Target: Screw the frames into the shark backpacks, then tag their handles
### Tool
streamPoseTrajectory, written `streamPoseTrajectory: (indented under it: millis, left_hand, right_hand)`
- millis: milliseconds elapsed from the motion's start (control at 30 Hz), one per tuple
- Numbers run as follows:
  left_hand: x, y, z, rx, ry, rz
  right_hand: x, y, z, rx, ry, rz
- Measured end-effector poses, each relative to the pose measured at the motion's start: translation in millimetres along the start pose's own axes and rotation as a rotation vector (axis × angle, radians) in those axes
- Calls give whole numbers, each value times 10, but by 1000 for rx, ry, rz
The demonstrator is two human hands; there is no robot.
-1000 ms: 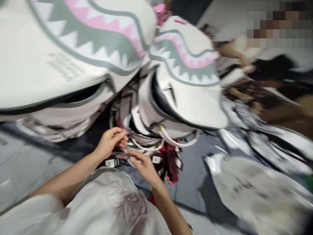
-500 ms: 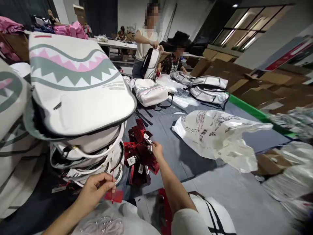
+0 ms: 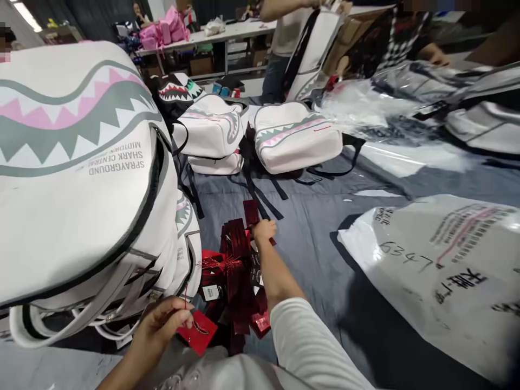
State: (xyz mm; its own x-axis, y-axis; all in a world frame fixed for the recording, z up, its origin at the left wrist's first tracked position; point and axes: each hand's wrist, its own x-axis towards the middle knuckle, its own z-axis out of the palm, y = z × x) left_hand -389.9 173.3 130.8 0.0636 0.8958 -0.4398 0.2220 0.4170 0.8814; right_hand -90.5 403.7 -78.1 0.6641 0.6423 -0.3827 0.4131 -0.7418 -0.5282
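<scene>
My left hand (image 3: 167, 320) pinches the thin red string of a bright red hang tag (image 3: 200, 335), which dangles below the fingertips. A chain-like line shows on the tag's face. Farther out, my right hand (image 3: 265, 230) has its fingers curled down on a dark red hang tag at the far end of a pile of hang tags (image 3: 238, 271). The fingertips are partly hidden there. Red strings fan out across the pile, and some tags bear white labels. A stack of white backpacks (image 3: 85, 216) with a grey and pink shark-mouth print rises beside my left hand.
A large white plastic bag (image 3: 442, 260) lies on the grey cloth to the right. More white backpacks (image 3: 298, 138) rest beyond the tags, near clear plastic wrapping (image 3: 365, 108). Across the table, a co-worker's arm (image 3: 284, 8) is at an upright backpack (image 3: 314, 49).
The view has shifted and come closer to the table. My right hand has moved to the far end of the pile. My left hand still holds its tag, now turned more face-up.
</scene>
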Motion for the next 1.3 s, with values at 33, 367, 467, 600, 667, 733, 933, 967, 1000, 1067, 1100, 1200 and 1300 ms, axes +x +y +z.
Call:
streamPoseTrajectory:
  millis: [33, 367, 467, 600, 667, 733, 933, 967, 1000, 1067, 1100, 1200, 1300]
  left_hand:
    - [27, 12, 50, 6, 3, 11]
    - [117, 144, 264, 218, -48, 179]
    - [67, 107, 206, 220, -24, 202]
    - [5, 91, 74, 409, -12, 448]
    - [-34, 101, -5, 569, -28, 640]
    - [-88, 100, -89, 700, -76, 773]
    - [-302, -31, -459, 911, -181, 1002]
    - [-338, -60, -556, 945, -184, 1035]
    - [-372, -90, -666, 966, -190, 1069]
    - [-437, -158, -923, 979, -198, 1138]
    - [-468, -199, -1066, 979, -201, 1169]
    - [-549, -360, -1519, 987, -210, 1225]
    - [-610, -543, -1958, 1018, -217, 1239]
  right_hand:
    - [35, -13, -1, 28, -25, 0]
    - [-101, 264, -598, 612, -362, -206]
    - [-540, 362, -830, 739, -410, -327]
    - [-1236, 382, -1096, 771, -422, -482]
    - [-1571, 372, -1213, 747, -418, -541]
    - [-1888, 368, -1316, 687, -461, -594]
    - [-2805, 380, -1377, 449, -570, -743]
    - [-2966, 374, -1339, 444, -571, -741]
    - [-3131, 362, -1286, 442, -576, -729]
    - [-3474, 317, -1148, 445, -587, -698]
    - [-3649, 284, -1065, 446, -592, -685]
    - [-4160, 156, -777, 422, -594, -652]
    - [-4601, 20, -466, 341, -558, -658]
